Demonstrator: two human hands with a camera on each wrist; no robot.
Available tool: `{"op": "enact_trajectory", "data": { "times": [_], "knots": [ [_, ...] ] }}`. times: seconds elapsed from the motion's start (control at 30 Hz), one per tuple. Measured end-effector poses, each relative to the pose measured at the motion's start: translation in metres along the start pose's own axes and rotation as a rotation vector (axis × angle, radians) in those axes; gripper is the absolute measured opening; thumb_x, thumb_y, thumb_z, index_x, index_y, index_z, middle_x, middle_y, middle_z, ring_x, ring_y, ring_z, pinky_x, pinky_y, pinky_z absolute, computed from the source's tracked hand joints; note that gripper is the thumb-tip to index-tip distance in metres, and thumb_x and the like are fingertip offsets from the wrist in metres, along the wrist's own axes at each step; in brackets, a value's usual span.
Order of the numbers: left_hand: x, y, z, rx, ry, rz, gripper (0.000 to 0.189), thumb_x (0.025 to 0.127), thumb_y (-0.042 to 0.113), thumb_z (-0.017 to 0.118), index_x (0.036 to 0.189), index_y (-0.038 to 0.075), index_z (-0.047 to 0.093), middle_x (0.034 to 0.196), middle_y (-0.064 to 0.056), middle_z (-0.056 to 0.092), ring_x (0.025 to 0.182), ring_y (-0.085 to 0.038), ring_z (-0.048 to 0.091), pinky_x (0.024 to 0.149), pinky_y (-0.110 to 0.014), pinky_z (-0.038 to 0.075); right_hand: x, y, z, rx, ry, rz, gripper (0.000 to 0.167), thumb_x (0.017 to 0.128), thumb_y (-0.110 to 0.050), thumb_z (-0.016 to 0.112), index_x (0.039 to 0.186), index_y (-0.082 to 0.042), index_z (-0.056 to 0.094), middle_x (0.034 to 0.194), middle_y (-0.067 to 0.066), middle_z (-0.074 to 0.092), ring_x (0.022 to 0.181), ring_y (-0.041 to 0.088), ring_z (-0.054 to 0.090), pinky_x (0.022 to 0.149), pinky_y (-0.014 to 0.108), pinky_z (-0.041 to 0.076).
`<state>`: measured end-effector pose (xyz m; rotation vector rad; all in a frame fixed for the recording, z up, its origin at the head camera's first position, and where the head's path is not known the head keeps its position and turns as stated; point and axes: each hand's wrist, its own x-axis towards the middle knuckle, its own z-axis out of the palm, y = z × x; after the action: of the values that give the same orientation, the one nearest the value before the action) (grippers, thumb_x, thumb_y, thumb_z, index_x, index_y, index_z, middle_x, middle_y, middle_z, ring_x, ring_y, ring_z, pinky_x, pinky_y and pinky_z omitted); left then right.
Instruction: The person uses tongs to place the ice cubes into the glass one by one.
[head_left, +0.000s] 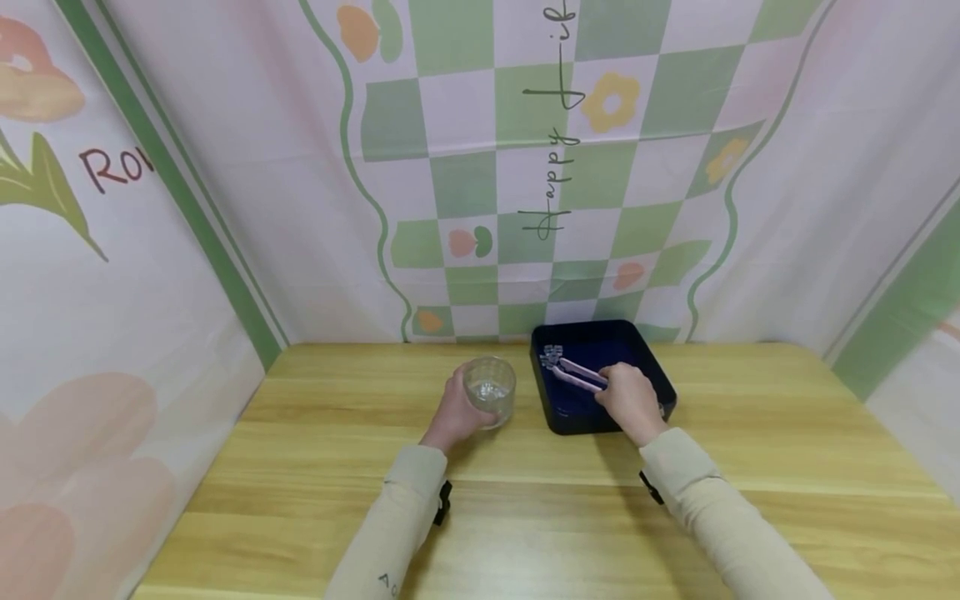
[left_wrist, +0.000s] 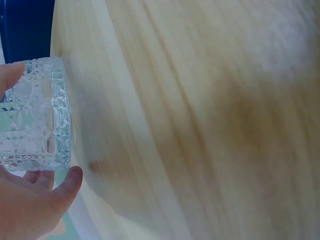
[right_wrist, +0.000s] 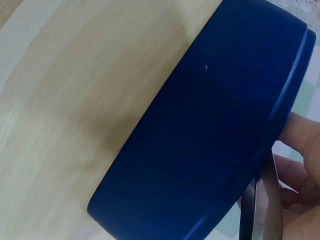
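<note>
My left hand (head_left: 453, 412) grips a clear glass (head_left: 492, 392) with a patterned wall, standing beside the dark blue tray (head_left: 600, 337). In the left wrist view the fingers and thumb lie on either side of the glass (left_wrist: 37, 120). My right hand (head_left: 632, 402) holds pale pink tongs (head_left: 577, 375) over the tray. Their tips point left and meet small clear pieces (head_left: 552, 353) near the tray's far left corner; I cannot tell whether the tips pinch one. The right wrist view shows the tray's outer wall (right_wrist: 190, 125), which hides the tong tips.
A light wooden table (head_left: 337, 467) carries the tray and the glass. Behind it hangs a printed curtain (head_left: 457, 187) with green checks, close to the tray's back edge. Another printed cloth (head_left: 172, 275) hangs along the left side.
</note>
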<state>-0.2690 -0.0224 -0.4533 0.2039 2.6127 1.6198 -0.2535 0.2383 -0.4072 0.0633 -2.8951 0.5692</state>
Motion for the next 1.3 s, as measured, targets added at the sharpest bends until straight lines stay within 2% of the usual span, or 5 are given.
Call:
{"op": "enact_trajectory", "data": {
  "times": [0.27,0.73,1.07,1.3],
  "knots": [
    [0.0007,-0.0033,0.0003,0.005,0.006,0.010,0.101,0.061,0.004,0.083,0.146,0.007,0.027,0.141,-0.022,0.041,0.129,-0.039,0.044,0.109,-0.058,0.038,0.0012,0.0005,0.0033,-0.007,0.005,0.000,0.028,0.074,-0.003,0.069,0.099,0.008,0.070,0.093,0.026,0.070,0.079,0.042,0.065,0.067,0.052,0.055],
    [0.0000,-0.0012,-0.0003,0.013,0.010,0.014,0.101,0.062,0.006,0.084,0.145,0.007,0.028,0.141,-0.022,0.041,0.130,-0.039,0.044,0.110,-0.057,0.038,0.0042,-0.0013,0.0046,-0.018,-0.048,0.054,0.027,0.076,-0.005,0.069,0.101,0.005,0.070,0.096,0.025,0.069,0.082,0.041,0.064,0.068,0.052,0.054],
    [0.0003,-0.0016,-0.0002,0.012,0.007,0.021,0.100,0.062,0.006,0.084,0.145,0.007,0.028,0.141,-0.022,0.041,0.130,-0.039,0.044,0.110,-0.057,0.038,0.0037,-0.0014,0.0042,-0.021,-0.068,0.066,0.027,0.078,-0.006,0.070,0.102,0.005,0.070,0.095,0.024,0.069,0.077,0.037,0.065,0.064,0.049,0.055],
    [-0.0003,-0.0012,-0.0003,0.000,0.009,0.017,0.100,0.062,0.004,0.084,0.145,0.008,0.029,0.140,-0.022,0.041,0.130,-0.039,0.044,0.110,-0.058,0.037,0.0036,0.0022,0.0028,-0.004,-0.046,0.060,0.029,0.078,-0.006,0.070,0.105,0.005,0.069,0.098,0.026,0.069,0.078,0.040,0.065,0.064,0.049,0.055]
  ]
}}
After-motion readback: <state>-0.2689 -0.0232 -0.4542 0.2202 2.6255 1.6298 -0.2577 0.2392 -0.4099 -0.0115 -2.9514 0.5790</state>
